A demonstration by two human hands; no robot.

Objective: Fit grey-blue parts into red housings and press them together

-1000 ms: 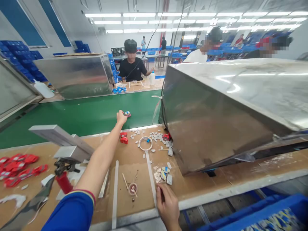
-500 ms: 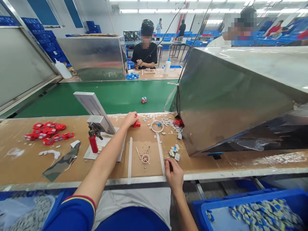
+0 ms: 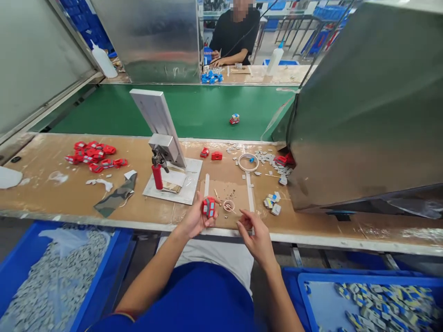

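Note:
My left hand (image 3: 194, 220) has its fingers around a red toy car body (image 3: 209, 207) with grey-blue windows, held just above the front of the bench. To its right, my right hand (image 3: 255, 235) hovers with bent fingers; thumb and forefinger are apart and nothing shows between them. Between and beyond the hands lies a small round cup (image 3: 229, 206) with a thin stick in it. Two more red car parts, one of them a red block (image 3: 216, 156), lie farther back. Grey, blue and yellow pieces (image 3: 272, 203) are beyond my right hand.
A clamp press with a red handle (image 3: 157, 177) stands left of centre. Red car bodies (image 3: 95, 154) are heaped at left. A tape ring (image 3: 248, 162) lies near grey chips. Beyond runs a green conveyor (image 3: 194, 110); a large metal box (image 3: 353, 124) blocks the right. Blue bins flank me.
My left hand has come back from the rear of the bench and now holds a red car body near me. My right hand's fingers have spread slightly. The head view has tilted down.

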